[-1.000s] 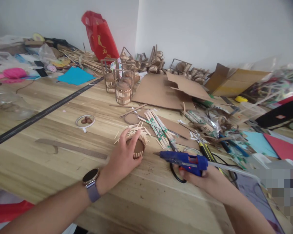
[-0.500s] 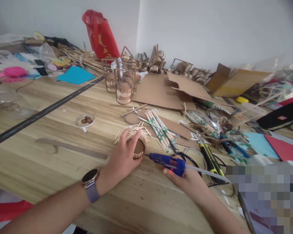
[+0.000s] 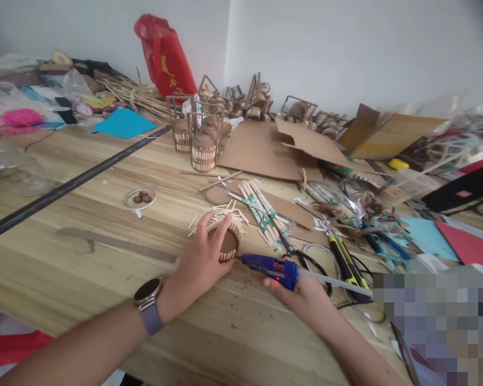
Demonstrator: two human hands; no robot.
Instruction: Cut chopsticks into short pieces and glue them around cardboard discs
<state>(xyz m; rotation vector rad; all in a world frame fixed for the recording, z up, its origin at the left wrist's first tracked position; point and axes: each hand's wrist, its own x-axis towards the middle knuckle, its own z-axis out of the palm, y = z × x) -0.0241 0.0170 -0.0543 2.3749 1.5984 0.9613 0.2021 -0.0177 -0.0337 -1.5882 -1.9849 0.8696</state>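
Observation:
My left hand [image 3: 207, 249] grips a small round cardboard basket [image 3: 230, 244] whose wall is ringed with short wooden sticks. The basket stands on the table, its open top facing up. In my right hand [image 3: 301, 297] is a blue hot glue gun [image 3: 269, 268] with a red light lit and a long glue stick [image 3: 334, 281] out of its back. The gun's nozzle points left, at the basket's right side; whether it touches is too small to tell. Loose short sticks [image 3: 237, 217] lie just behind the basket, partly hidden by my left fingers.
Scissors [image 3: 292, 249], a yellow-black utility knife [image 3: 346, 262] and wrapped sticks [image 3: 261, 212] lie to the right. A ring with brown balls [image 3: 140, 199] and a cardboard strip [image 3: 116, 244] lie left. Finished lidded baskets [image 3: 204, 153], cardboard sheets [image 3: 257, 150] and a red bag [image 3: 165, 59] stand behind.
My right hand has moved the glue gun slightly left, bringing its nozzle closer to the basket's side. My left hand and the basket have stayed nearly still.

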